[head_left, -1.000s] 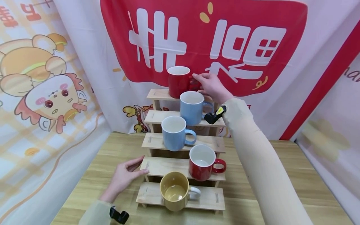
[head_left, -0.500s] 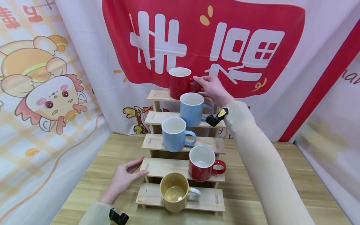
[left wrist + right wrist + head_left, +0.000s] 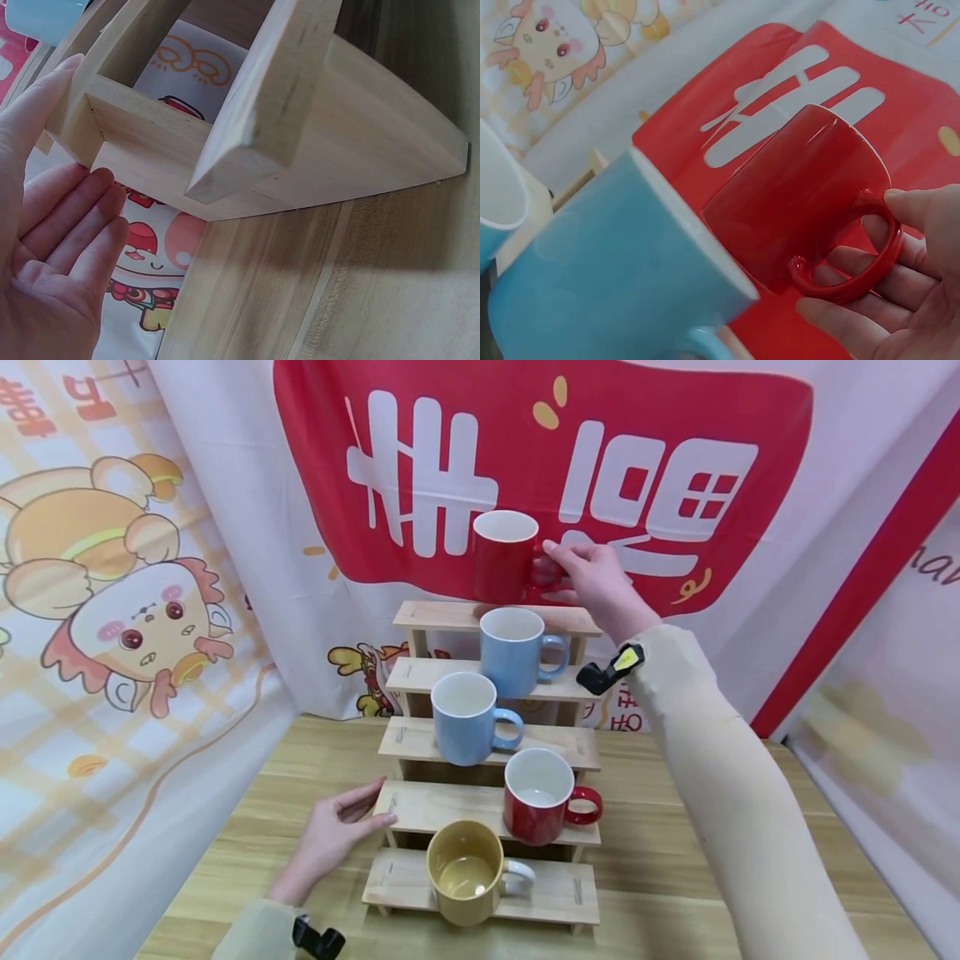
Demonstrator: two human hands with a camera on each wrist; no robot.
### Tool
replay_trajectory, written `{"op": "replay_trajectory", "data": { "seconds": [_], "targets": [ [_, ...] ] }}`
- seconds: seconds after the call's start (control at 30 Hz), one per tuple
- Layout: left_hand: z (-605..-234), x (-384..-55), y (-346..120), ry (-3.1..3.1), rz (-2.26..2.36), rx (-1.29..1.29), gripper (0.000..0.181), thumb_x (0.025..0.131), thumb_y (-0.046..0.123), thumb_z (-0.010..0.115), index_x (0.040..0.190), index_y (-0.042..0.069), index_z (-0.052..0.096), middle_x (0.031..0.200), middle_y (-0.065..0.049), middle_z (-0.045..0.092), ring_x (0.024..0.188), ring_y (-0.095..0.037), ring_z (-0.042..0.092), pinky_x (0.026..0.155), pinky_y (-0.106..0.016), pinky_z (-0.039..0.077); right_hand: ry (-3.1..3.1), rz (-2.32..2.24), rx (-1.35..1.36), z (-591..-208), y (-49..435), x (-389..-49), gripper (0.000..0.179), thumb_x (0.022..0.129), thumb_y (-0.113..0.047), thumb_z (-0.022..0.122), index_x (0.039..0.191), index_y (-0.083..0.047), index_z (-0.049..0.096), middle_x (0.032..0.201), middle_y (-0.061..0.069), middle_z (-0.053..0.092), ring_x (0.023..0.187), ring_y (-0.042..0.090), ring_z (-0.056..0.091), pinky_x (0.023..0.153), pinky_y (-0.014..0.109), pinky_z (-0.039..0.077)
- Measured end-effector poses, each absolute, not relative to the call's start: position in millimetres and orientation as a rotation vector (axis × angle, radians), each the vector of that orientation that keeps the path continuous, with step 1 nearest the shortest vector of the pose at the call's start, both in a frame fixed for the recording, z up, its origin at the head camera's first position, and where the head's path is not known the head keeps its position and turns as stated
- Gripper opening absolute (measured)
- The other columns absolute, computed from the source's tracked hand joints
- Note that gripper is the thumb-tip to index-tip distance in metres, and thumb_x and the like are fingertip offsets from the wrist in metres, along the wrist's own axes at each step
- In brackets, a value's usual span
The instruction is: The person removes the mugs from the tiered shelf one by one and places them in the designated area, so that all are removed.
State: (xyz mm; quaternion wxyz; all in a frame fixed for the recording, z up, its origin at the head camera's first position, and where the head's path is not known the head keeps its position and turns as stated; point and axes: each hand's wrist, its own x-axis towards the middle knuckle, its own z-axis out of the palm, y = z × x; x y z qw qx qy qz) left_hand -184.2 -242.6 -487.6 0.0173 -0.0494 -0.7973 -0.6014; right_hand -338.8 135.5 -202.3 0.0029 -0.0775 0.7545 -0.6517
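Note:
A red mug [image 3: 501, 567], white inside, is held above the top step of a tiered wooden stand [image 3: 438, 804]. My right hand [image 3: 602, 583] pinches its handle between thumb and fingers, as the right wrist view also shows for the red mug [image 3: 780, 195]. At the stand's left side, my left hand [image 3: 324, 833] grips the end of the second step from the bottom. In the left wrist view, the thumb lies along the board's edge while the fingers of the left hand [image 3: 64, 259] reach under it.
Below stand a light blue mug [image 3: 508, 662], another light blue mug [image 3: 459, 733], a second red mug [image 3: 531, 814] and a yellow mug [image 3: 463, 906] with a white handle, one per step. A printed cloth [image 3: 225, 410] hangs behind the wooden table [image 3: 675, 827].
My right hand has lifted the red mug off the top step and moved it up and slightly right. My left hand has stayed where it was.

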Motion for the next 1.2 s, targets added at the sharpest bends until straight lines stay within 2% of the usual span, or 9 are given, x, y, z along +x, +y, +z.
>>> {"op": "replay_trajectory", "data": {
  "seconds": [0.33,0.47,0.7,1.2],
  "targets": [
    [-489.0,-183.8,-242.1,-2.483,-1.871,-0.14,0.073,0.078,0.028,0.09,0.139,0.003,0.059,0.143,-0.014,0.056,0.129,-0.032,0.056,0.103,-0.028,0.047,2.432,-2.04,-0.21,-187.5,173.6,-320.8,0.049,0.093,-0.045,0.07,0.131,-0.014,0.068,0.131,0.01,0.065,0.118,0.026,0.062,0.099,0.034,0.056],
    [-490.7,-185.3,-243.3,-2.499,-1.84,-0.128,0.074,0.077,0.032,0.09,0.139,0.005,0.06,0.143,-0.013,0.057,0.129,-0.031,0.056,0.102,-0.026,0.048,2.494,-1.996,-0.16,-187.2,191.8,-313.4,0.057,0.09,-0.051,0.071,0.134,-0.016,0.067,0.132,0.008,0.065,0.119,0.026,0.062,0.101,0.033,0.054],
    [-487.0,-184.8,-243.6,-2.509,-1.823,-0.114,0.074,0.077,0.034,0.09,0.138,0.006,0.061,0.143,-0.012,0.057,0.128,-0.03,0.057,0.102,-0.027,0.047,2.548,-2.003,-0.131,-189.4,223.4,-299.6,0.063,0.086,-0.054,0.072,0.136,-0.015,0.066,0.129,0.008,0.066,0.117,0.025,0.064,0.089,0.025,0.058],
    [-488.6,-182.9,-243.0,-2.499,-1.848,-0.115,0.072,0.078,0.031,0.09,0.138,0.004,0.06,0.144,-0.012,0.056,0.129,-0.03,0.056,0.101,-0.026,0.048,2.579,-1.99,0.008,-205.7,281.0,-271.6,0.078,0.084,-0.056,0.073,0.145,-0.012,0.056,0.13,0.005,0.065,0.108,0.016,0.068,0.082,0.023,0.059]
  ]
}}
